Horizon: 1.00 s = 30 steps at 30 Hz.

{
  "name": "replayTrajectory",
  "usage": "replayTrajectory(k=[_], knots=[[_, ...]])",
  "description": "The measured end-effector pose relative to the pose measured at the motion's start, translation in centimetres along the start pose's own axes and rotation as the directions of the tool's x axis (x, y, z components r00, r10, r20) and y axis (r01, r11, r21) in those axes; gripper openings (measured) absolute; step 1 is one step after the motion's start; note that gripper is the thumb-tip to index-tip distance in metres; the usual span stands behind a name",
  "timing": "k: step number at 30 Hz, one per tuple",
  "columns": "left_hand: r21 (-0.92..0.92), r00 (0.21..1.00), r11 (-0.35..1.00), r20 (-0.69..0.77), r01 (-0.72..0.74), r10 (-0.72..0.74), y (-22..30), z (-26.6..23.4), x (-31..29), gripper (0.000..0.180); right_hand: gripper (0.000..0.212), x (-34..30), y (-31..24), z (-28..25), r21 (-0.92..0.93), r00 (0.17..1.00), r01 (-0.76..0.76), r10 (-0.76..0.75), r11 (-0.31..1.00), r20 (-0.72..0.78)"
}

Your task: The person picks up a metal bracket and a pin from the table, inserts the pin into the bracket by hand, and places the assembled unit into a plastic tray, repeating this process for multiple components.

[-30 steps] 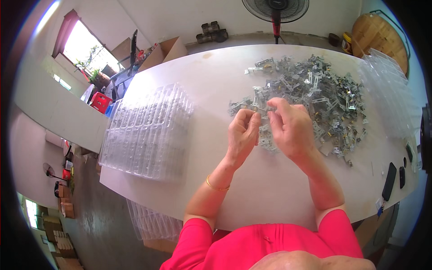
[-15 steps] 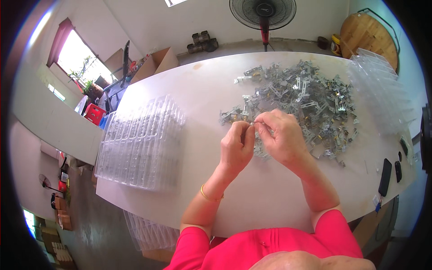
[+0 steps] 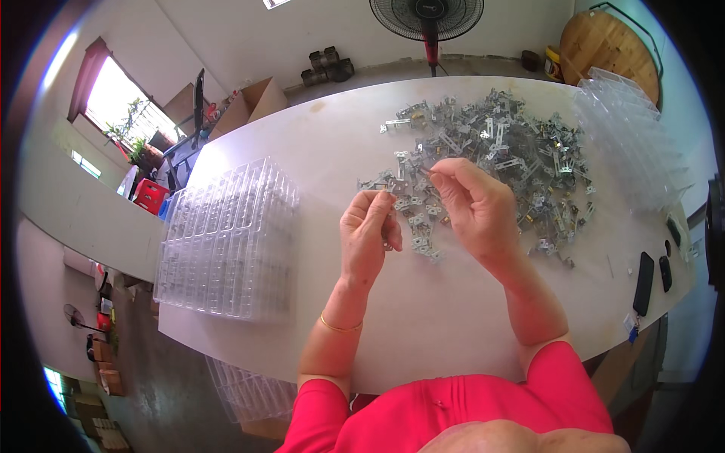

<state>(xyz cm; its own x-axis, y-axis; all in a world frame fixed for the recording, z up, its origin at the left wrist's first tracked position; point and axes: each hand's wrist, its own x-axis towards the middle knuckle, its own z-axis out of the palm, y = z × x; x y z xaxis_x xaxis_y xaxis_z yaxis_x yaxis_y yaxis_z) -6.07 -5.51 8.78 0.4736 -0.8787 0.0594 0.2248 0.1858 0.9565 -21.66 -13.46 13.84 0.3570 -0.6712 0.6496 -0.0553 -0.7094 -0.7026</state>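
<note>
A spread-out heap of small silvery metal brackets (image 3: 495, 140), some with brass-coloured bits, covers the table's far middle and right. At its near left edge my left hand (image 3: 364, 232) is closed, thumb against the fingers, on a small metal part (image 3: 388, 246) that barely shows under the fingers. Over the heap's near side my right hand (image 3: 479, 208) pinches with thumb and forefinger. Whatever sits between those fingertips is too small to make out. A gap separates the two hands.
Stacked clear plastic trays (image 3: 226, 241) stand on the white table (image 3: 332, 317) at left. More clear trays (image 3: 630, 143) lean at the far right. A black phone-like object (image 3: 643, 283) and keys lie near the right edge. Behind the table stands a fan (image 3: 429, 19).
My hands, together at their fingertips before, have moved apart. The left went left and nearer me, turning; the right lifted away slightly. The whole view has shifted a little.
</note>
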Motion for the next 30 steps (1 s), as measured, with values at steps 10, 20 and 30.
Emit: replayTrajectory(k=[10,20,30], knots=[[-0.208,0.999,0.978,0.038,0.029,-0.022,0.4,-0.1,-0.2,0.021,0.006,-0.5,0.2,0.4,-0.161,0.992,0.042,-0.022,0.986,0.124],[0.054,0.993,0.991,-0.010,-0.121,0.122,0.3,0.4,-0.4,0.020,0.006,-0.7,0.6,0.4,-0.231,0.985,0.055,-0.015,0.971,0.171],[0.152,0.966,0.954,0.049,-0.259,0.254,-0.1,1.1,-1.0,0.013,0.014,-0.7,1.0,0.0,0.006,0.935,-0.213,0.202,0.977,0.292]])
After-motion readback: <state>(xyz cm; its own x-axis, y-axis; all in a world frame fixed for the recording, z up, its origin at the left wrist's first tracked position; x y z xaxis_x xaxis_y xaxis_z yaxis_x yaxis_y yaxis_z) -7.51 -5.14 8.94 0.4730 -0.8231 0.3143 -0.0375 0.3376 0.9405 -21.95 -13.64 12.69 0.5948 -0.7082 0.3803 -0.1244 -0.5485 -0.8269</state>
